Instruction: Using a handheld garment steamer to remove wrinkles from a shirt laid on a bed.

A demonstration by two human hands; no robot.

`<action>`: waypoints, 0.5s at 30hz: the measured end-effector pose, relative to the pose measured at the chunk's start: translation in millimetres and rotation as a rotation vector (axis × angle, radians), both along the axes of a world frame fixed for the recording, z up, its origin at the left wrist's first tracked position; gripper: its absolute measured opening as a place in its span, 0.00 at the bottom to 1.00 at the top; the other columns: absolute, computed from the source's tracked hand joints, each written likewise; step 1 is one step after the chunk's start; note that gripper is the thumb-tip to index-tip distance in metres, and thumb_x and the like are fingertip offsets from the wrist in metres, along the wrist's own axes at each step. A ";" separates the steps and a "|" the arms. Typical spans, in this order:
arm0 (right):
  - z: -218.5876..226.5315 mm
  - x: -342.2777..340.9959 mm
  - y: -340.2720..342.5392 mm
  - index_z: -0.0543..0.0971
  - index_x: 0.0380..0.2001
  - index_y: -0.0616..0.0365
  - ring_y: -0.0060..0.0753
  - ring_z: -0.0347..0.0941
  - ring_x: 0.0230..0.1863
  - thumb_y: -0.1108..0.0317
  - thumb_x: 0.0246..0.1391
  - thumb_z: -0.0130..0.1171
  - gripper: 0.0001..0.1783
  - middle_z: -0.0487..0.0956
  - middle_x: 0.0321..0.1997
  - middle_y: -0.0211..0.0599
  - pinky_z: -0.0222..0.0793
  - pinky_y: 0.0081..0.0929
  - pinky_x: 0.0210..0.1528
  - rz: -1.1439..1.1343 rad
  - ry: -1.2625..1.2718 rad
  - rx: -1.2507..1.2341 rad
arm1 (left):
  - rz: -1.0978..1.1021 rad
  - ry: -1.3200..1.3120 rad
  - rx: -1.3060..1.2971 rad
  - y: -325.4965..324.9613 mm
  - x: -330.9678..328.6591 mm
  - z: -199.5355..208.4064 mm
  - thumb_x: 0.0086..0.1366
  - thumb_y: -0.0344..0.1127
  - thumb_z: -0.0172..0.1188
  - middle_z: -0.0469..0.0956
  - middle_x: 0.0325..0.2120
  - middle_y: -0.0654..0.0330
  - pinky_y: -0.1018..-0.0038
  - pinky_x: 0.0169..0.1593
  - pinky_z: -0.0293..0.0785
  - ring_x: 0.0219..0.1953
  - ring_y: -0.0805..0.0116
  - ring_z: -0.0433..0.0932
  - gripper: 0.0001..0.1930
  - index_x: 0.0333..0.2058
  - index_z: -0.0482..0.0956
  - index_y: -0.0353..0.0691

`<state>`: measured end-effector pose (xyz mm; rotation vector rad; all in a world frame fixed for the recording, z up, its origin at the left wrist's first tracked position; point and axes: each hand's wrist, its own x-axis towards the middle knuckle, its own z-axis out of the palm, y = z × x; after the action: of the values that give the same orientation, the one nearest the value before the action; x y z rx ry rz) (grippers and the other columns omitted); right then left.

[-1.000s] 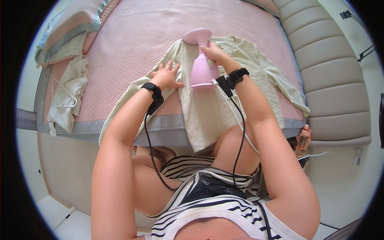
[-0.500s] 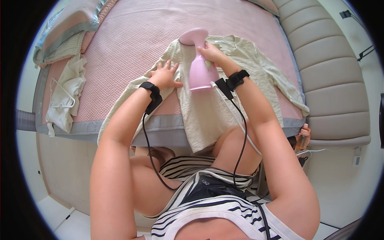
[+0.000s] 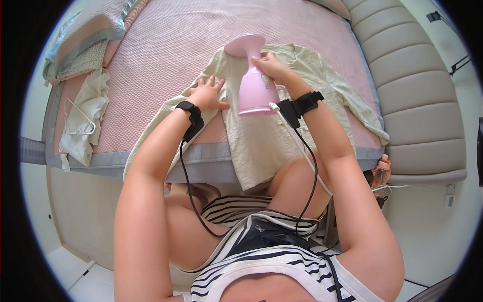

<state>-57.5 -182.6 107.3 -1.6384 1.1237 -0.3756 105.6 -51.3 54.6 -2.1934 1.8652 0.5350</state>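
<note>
A cream long-sleeved shirt [image 3: 251,146] lies spread over the bed, its front hem hanging past the near edge. My right hand [image 3: 271,67] is wrapped round the neck of a pink handheld garment steamer [image 3: 258,93]. The steamer's wide round head points to the far left, over the shirt's left shoulder. A white cord leaves its base toward my lap. My left hand [image 3: 207,94] lies flat with fingers spread, on the shirt's left sleeve near the body of the shirt.
Pink quilted bedding [image 3: 166,45] with a grey border covers the bed. White cloth with a white hanger [image 3: 80,123] lies at the left edge, below pillows [image 3: 85,35]. A padded beige headboard [image 3: 410,95] stands at right, an orange bottle [image 3: 381,171] beside it. Black cables run from both wrists.
The steamer has shifted slightly to the right, its head a little farther from me. My right hand and wrist moved with it. My left hand stays in place on the sleeve.
</note>
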 end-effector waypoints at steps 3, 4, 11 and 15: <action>-20.6 10.4 1.6 0.57 0.51 0.69 0.33 0.70 0.40 0.56 0.53 0.53 0.32 0.70 0.42 0.50 0.70 0.28 0.38 0.068 0.080 -0.033 | 0.002 0.009 0.000 -0.3 -1.5 -0.8 0.46 0.67 0.56 0.41 0.64 0.59 0.43 0.51 0.59 0.64 0.47 0.40 0.48 0.63 0.45 0.60; -29.4 13.7 0.8 0.56 0.51 0.69 0.34 0.70 0.40 0.56 0.53 0.53 0.31 0.70 0.42 0.50 0.70 0.29 0.38 0.046 0.129 -0.131 | 0.002 0.019 -0.012 -1.4 -1.7 -1.1 0.46 0.67 0.56 0.41 0.64 0.59 0.43 0.51 0.59 0.64 0.47 0.41 0.48 0.63 0.45 0.60; -37.6 18.6 -2.2 0.52 0.51 0.68 0.42 0.69 0.45 0.58 0.52 0.53 0.33 0.68 0.45 0.54 0.67 0.35 0.43 0.041 0.122 -0.132 | -0.013 0.021 0.007 -4.1 2.6 -9.9 0.45 0.68 0.55 0.38 0.65 0.58 0.35 0.51 0.54 0.63 0.41 0.40 0.50 0.63 0.41 0.62; -37.7 18.0 -8.4 0.55 0.50 0.66 0.34 0.70 0.40 0.58 0.53 0.53 0.30 0.70 0.42 0.49 0.69 0.32 0.38 0.012 0.112 -0.151 | 0.004 -0.019 -0.007 -1.9 -0.7 -4.9 0.46 0.67 0.56 0.42 0.64 0.61 0.42 0.51 0.60 0.64 0.48 0.43 0.48 0.63 0.45 0.61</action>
<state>-39.5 -191.0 69.6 -1.8168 1.1926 -0.3719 104.9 -53.2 49.7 -2.1988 1.8566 0.5070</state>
